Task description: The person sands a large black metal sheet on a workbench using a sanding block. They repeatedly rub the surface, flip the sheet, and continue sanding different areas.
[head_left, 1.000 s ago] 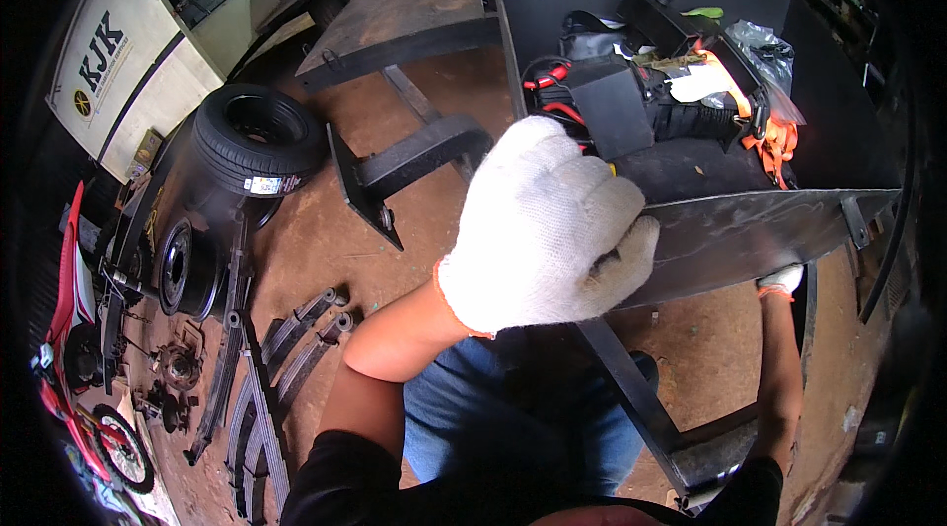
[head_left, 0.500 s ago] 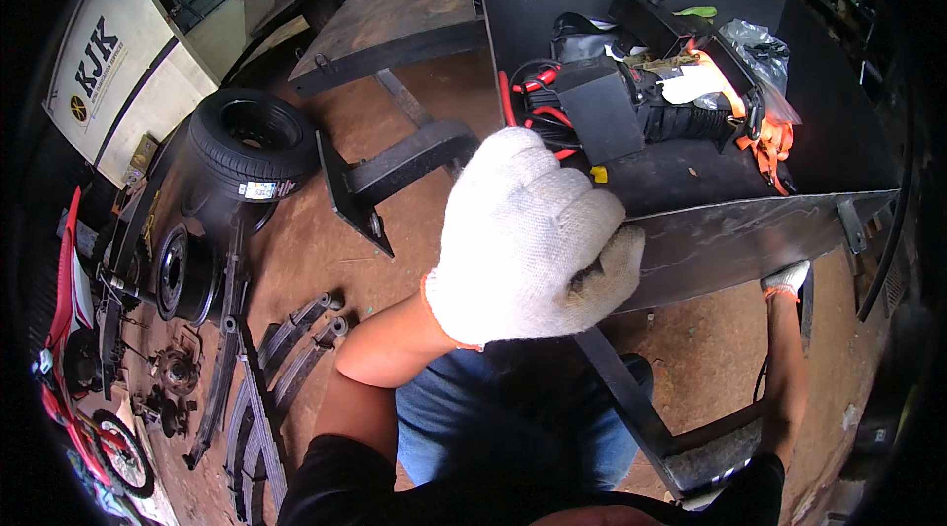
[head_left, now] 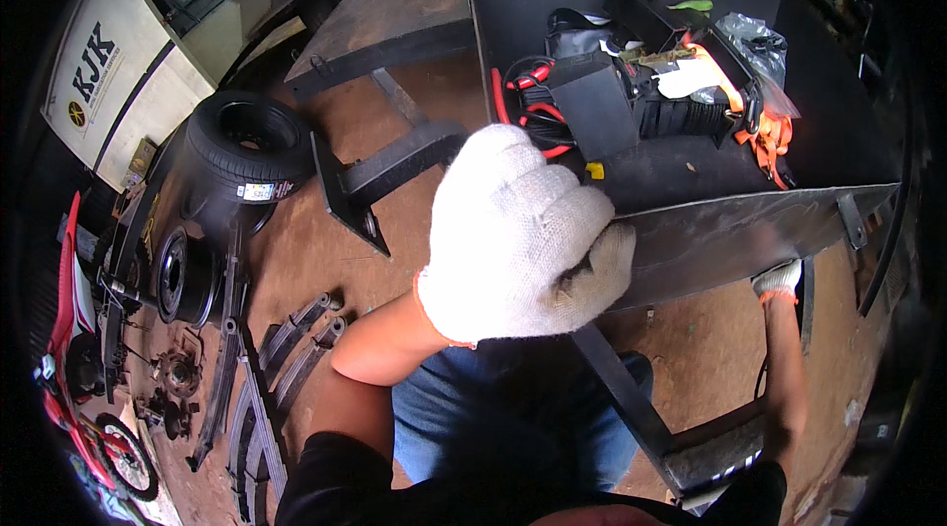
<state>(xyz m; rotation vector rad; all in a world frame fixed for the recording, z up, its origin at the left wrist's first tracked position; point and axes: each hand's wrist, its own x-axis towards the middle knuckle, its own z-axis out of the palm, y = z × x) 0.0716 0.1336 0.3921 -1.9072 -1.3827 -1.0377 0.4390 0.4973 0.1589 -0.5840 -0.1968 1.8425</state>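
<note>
My left hand (head_left: 523, 235), in a white knit glove with an orange cuff, is closed in a fist at the near left corner of a dark metal box (head_left: 710, 230). What it holds, if anything, is hidden behind the glove. Far to the right, my gloved right hand (head_left: 777, 281) touches the lower edge of the box's front panel, and its fingers go out of sight there. Inside the box lie a black winch-like unit (head_left: 597, 102), red and black cables (head_left: 528, 97), orange straps (head_left: 767, 136) and a clear plastic bag (head_left: 755, 42).
A black metal frame (head_left: 641, 408) runs below the box, beside my legs. On the brown floor to the left are a tyre (head_left: 252, 146), a bare wheel rim (head_left: 182, 274) and several leaf springs (head_left: 256, 417). A metal-topped bench (head_left: 395, 8) and a red motorbike (head_left: 74, 329) stand farther off.
The view has shifted slightly, and my left fist appears a little farther left. Both hands keep about the same place against the box.
</note>
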